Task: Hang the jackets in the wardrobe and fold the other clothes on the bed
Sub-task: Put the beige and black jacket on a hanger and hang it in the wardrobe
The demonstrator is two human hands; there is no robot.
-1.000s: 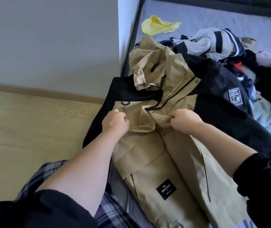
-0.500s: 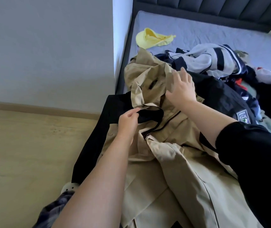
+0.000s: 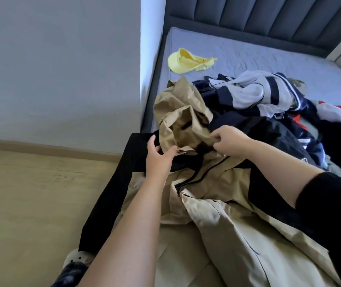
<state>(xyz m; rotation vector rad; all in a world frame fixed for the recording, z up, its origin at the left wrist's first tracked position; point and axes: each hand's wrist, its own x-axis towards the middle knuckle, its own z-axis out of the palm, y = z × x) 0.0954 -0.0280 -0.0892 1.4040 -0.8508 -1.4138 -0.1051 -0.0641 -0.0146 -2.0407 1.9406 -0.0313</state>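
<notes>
The tan-and-black jacket point(image 3: 217, 204) lies across the near corner of the bed point(image 3: 248, 59), beside a clothes pile point(image 3: 269, 94). The grip of the left hand point(image 3: 161, 156) pinches the lower edge of the hood point(image 3: 182, 117). The grip of the right hand point(image 3: 230, 141) pinches fabric at its base.

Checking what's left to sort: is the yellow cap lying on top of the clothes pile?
No, the yellow cap lies alone on the bare mattress, apart from the clothes pile.

Soft daylight (wide-angle edge warping)
</notes>
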